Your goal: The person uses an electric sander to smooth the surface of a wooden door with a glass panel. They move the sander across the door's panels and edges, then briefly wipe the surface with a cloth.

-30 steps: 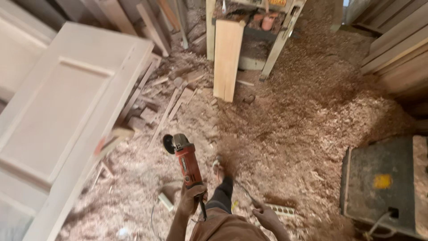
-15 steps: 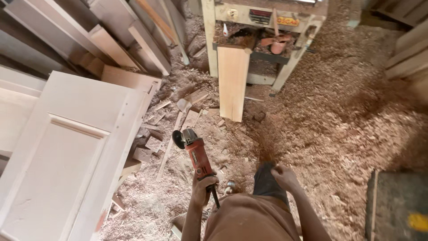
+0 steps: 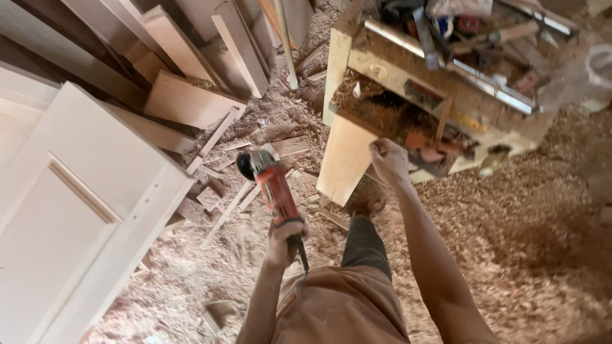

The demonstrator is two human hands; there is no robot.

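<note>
- A pale, unpainted wooden panelled door [image 3: 76, 210] lies flat at the left, its near corner running out of view.
- Behind it, at the far left, long bare wooden planks [image 3: 185, 64] lean and lie in a stack, with short offcuts [image 3: 220, 191] scattered on the floor beside them.
- The left hand [image 3: 285, 239] is raised in the middle of the view, its grip clamped around the rear handle of a red-bodied angle grinder [image 3: 271, 181]; the black disc guard points away from the person, towards the offcuts, and a dark cord hangs from the handle's near end.
- The grinder is held in the air above the floor, just right of the door's edge and left of the bench.
- The right hand [image 3: 389, 162] is raised to the right of the grinder, its grip together in a fist; whether it holds anything cannot be told. It sits in front of the near edge of a pale wooden bench [image 3: 344, 153].
- The bench's top and shelf are heaped with sawdust and a blurred clutter of tools.
- Thick wood shavings [image 3: 510, 216] cover the floor to the right.
</note>
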